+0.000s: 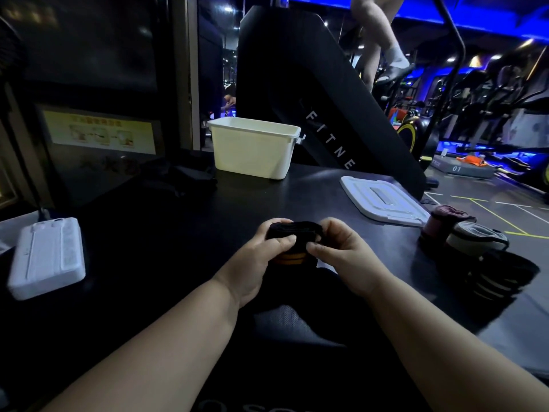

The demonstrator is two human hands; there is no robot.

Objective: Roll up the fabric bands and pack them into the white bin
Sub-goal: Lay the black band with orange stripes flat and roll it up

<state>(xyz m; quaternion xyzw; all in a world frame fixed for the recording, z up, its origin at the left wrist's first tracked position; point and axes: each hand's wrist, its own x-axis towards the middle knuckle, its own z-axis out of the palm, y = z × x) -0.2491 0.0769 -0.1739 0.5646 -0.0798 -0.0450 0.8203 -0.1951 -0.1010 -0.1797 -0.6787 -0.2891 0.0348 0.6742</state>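
Note:
A black fabric band [300,233] with orange edges, partly rolled, is held above the dark table's middle. My left hand [261,257] grips its left side with fingers curled over the top. My right hand [341,251] pinches its right side, thumb in front. The white bin [252,150] stands open at the table's far side, beyond the hands. Three rolled bands lie at the right edge: a dark red one [442,221], a grey-white one [475,236] and a black striped one [502,275].
The bin's white lid [383,200] lies flat at the right, near the table edge. A white box-like device [47,257] sits at the left edge. A heap of dark fabric [181,176] lies left of the bin. A black fitness machine [326,99] rises behind the table.

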